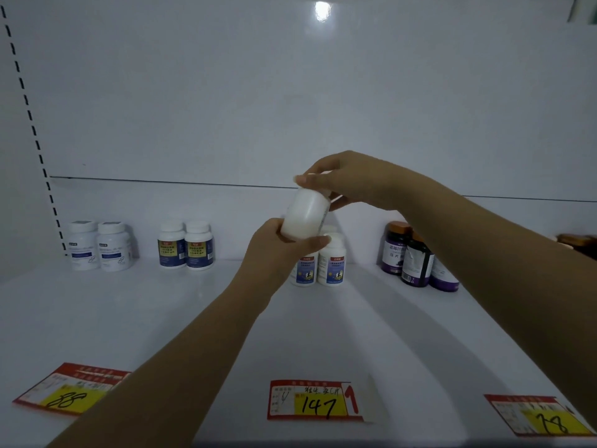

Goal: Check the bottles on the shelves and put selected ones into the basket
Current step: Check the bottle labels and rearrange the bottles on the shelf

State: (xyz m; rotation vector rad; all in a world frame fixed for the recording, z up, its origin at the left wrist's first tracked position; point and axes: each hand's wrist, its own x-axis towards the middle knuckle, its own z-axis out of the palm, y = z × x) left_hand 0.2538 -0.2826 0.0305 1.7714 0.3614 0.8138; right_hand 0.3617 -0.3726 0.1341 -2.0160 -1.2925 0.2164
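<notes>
Price tags (315, 400) lie along the shelf's (161, 318) near edge. Above mid-shelf, the left hand (274, 244) grips the base of a tilted white bottle (305, 216); the right hand (349, 182) pinches its top. Far back stand labelled bottles (185, 248) and, at right, dark bottles (416, 257).

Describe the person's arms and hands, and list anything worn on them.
Both the left hand and right hand are bare: no gloves, rings or watch show. The left forearm and right forearm are uncovered too, with no sleeve, bracelet or marking visible up to the frame edges. The nails in view look short and unpainted.
</notes>
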